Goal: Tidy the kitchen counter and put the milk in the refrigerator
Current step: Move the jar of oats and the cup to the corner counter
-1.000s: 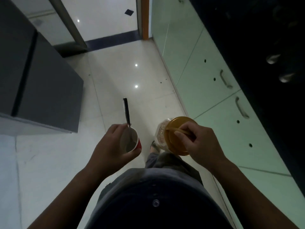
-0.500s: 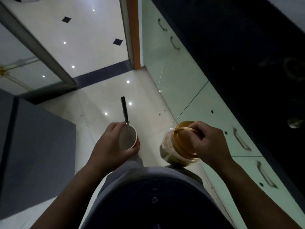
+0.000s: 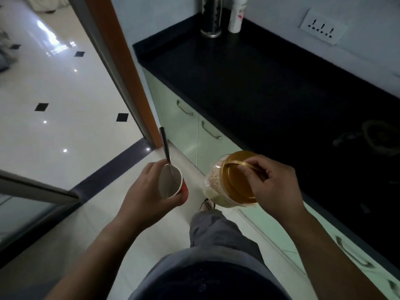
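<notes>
The pale tiled floor [image 3: 65, 87] with small dark squares fills the left side, well beyond the fingers of the left hand. The black tabletop [image 3: 249, 72] runs along the right side, above and beyond the fingers of the right hand, and nothing held is touching it. Under its edge stand light green cabinet doors [image 3: 179, 124] with metal handles, just beyond both hands. An orange door frame [image 3: 127, 83] rises beyond the left fingers. At the far end of the tabletop, well apart from the hands, stand a metal cylinder [image 3: 211, 16] and a white bottle [image 3: 237, 14]; a wall socket [image 3: 322, 27] is to their right.

The right hand [image 3: 275, 185] holds a clear plastic jar [image 3: 216, 182] with pale grains inside; the jar is tilted, and its amber lid [image 3: 238, 178] faces the camera. The fingers [image 3: 251, 167] of this hand are clamped on a thin handle across the lid. The left hand [image 3: 147, 193] is closed around a red paper cup [image 3: 171, 182], the fingers wrapped on its wall. A metal spoon [image 3: 165, 148] stands in the cup, its handle pointing away from the left fingers. Cup and jar are near each other but apart. No milk carton can be made out here.
</notes>
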`<state>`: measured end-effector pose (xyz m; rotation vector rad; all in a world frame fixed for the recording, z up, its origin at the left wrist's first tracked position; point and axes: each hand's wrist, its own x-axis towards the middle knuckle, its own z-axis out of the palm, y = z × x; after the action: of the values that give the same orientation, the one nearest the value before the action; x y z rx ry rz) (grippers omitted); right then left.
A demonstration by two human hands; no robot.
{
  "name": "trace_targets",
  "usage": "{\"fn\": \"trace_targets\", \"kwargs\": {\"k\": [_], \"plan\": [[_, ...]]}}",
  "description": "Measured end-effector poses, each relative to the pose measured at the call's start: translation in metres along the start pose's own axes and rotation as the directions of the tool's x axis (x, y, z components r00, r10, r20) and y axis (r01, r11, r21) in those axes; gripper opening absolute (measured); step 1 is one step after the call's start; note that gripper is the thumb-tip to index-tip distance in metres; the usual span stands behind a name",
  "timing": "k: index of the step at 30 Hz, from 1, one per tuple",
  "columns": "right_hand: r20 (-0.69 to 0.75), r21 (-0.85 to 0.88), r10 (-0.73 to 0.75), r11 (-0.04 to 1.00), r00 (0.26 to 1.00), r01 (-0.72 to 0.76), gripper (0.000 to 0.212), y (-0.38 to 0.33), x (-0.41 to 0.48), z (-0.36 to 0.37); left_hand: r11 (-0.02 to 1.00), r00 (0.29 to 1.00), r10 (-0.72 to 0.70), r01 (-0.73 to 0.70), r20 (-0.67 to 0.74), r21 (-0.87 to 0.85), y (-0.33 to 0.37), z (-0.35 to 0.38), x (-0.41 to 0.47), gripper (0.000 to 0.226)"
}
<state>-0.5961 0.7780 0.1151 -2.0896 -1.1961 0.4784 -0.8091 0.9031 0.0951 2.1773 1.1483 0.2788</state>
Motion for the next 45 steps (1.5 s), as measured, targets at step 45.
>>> {"fn": "trace_targets", "kwargs": {"k": [45], "plan": [[-0.459,-0.023,0.335,0.921,0.823,-0.388,0.014,-0.001,0.654,-0.073,0.807,0.733,0.590,-0.551,0.338,-0.215,0.042,-0.066,0.727,0.062]]}}
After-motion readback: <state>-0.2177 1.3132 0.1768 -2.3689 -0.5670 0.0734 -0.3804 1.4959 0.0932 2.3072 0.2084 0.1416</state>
